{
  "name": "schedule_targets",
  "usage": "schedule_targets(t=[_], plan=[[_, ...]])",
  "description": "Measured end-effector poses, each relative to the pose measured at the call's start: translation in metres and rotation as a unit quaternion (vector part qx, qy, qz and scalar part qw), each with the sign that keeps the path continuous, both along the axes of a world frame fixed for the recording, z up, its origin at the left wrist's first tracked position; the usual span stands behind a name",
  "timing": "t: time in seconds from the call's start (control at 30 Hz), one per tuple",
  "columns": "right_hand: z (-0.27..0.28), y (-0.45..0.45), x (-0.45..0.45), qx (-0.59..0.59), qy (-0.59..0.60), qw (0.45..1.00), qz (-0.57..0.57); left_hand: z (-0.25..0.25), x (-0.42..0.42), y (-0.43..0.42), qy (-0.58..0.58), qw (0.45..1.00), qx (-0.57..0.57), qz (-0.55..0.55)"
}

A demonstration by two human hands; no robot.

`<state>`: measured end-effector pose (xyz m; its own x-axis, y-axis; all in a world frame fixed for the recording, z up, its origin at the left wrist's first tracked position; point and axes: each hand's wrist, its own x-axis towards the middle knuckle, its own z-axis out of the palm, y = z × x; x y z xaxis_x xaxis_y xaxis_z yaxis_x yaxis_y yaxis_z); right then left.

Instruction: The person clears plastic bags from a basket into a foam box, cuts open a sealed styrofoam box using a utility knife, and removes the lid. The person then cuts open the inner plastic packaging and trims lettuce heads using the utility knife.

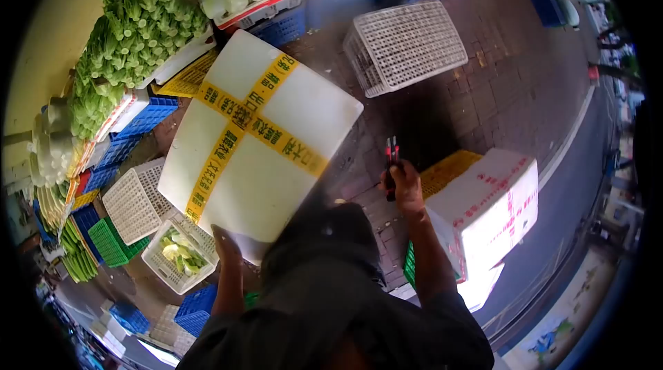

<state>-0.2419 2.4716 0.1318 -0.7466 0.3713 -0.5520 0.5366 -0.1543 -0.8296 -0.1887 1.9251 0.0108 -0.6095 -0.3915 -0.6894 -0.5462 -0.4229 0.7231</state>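
Note:
A large white foam box (276, 183), crossed with yellow printed tape (252, 121), sits at an angle in front of me. My left hand (226, 244) is at its lower left edge, gripping it, with the fingers partly hidden. Out to the right, apart from the box, my right hand (407, 189) is closed around a slim red-and-black hand tool (392, 152). Its two narrow tips point away from me; its exact kind is unclear.
A white plastic crate (407, 45) lies ahead on the brick paving. At right stands a white foam box with red print (483, 208). Leafy greens (138, 39) line the left. A basket (176, 277) of leaf scraps and a green crate (117, 242) stand lower left.

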Motion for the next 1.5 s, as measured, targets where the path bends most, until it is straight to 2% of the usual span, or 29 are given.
schedule_targets(t=[0.03,0.1,0.13,0.17,0.27,0.33,0.37,0.43,0.47,0.57,0.63,0.7,0.8,0.9,1.03,1.2,1.3,1.4,1.5], plan=[[0.003,0.005,-0.017,0.004,0.021,1.0,0.003,0.022,-0.011,0.015,-0.015,0.994,0.051,0.094],[0.0,0.021,-0.064,0.007,0.062,0.998,0.006,0.015,0.001,-0.003,-0.058,0.997,0.037,0.04],[-0.008,0.032,-0.087,0.022,0.063,0.997,0.05,0.013,-0.001,0.002,-0.067,0.995,0.013,0.071],[-0.018,0.045,-0.112,0.039,0.066,0.993,0.094,0.016,-0.003,0.003,-0.093,0.995,-0.004,0.042],[-0.04,0.055,-0.19,0.044,0.046,0.982,0.175,0.052,-0.023,0.029,-0.157,0.985,-0.069,0.002],[-0.043,0.045,-0.245,0.016,0.018,0.976,0.218,0.038,-0.024,0.028,-0.163,0.98,-0.094,0.064],[-0.048,0.043,-0.271,-0.004,0.016,0.965,0.263,0.021,-0.005,0.002,-0.137,0.989,-0.032,0.043],[-0.094,0.037,-0.318,-0.04,0.01,0.953,0.299,-0.009,0.028,-0.045,-0.092,0.991,0.092,-0.001],[-0.106,0.026,-0.341,-0.024,0.061,0.946,0.317,0.008,0.011,-0.013,-0.123,0.992,0.006,0.042],[-0.131,0.003,-0.394,0.023,0.095,0.912,0.398,0.021,-0.012,0.013,-0.177,0.97,-0.103,0.131],[-0.131,-0.012,-0.429,0.065,0.104,0.89,0.439,0.027,-0.021,0.021,-0.207,0.959,-0.119,0.152],[-0.143,-0.026,-0.446,0.143,0.198,0.862,0.443,0.03,-0.026,0.024,-0.226,0.951,-0.131,0.167],[-0.107,-0.038,-0.478,0.027,0.073,0.871,0.485,0.026,-0.019,0.016,-0.229,0.948,-0.153,0.16],[-0.127,-0.055,-0.489,0.093,0.153,0.85,0.495,0.028,-0.02,0.019,-0.272,0.933,-0.171,0.163],[-0.127,-0.064,-0.498,0.079,0.114,0.843,0.52,0.031,-0.025,0.023,-0.308,0.918,-0.176,0.176],[-0.131,-0.069,-0.501,0.113,0.153,0.825,0.532,0.038,-0.035,0.038,-0.254,0.931,-0.179,0.189],[-0.13,-0.075,-0.5,0.147,0.108,0.823,0.538,0.035,-0.03,0.035,-0.246,0.935,-0.17,0.192],[-0.117,-0.08,-0.499,0.198,0.108,0.801,0.555,0.033,-0.033,0.036,-0.243,0.935,-0.175,0.193],[-0.117,-0.082,-0.496,0.223,0.107,0.802,0.544,0.033,-0.033,0.036,-0.236,0.938,-0.163,0.193]])
